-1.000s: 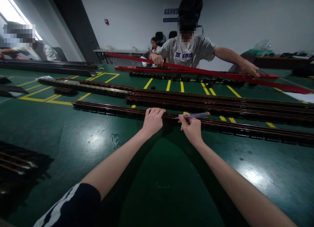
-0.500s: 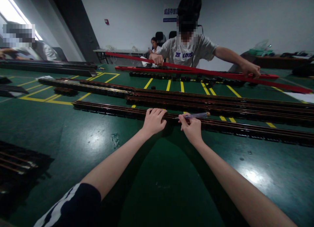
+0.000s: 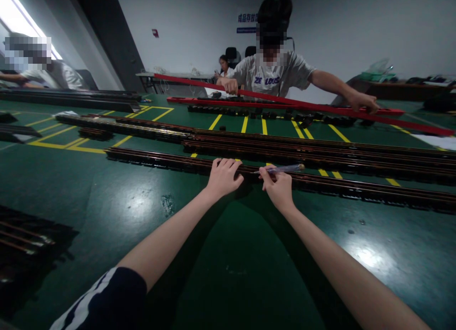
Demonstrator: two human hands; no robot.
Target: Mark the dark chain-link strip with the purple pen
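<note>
A long dark strip assembly with thin copper-coloured lines runs across the green table. My left hand rests on it, fingers wrapped over its top near the middle. Just to the right, my right hand pinches a screwdriver-like tool with a clear handle. The tool lies nearly level, its thin tip pointing left at the strip, between my two hands. Whether the tip touches the strip is too small to tell.
More dark strips lie behind mine. Across the table, a person in a grey shirt holds a long red strip. Another person sits at the far left. Dark pieces lie at the near left.
Across the table, the person's hands and the red strip have shifted very slightly. The person at the far left has moved an arm. My hands are almost unmoved.
</note>
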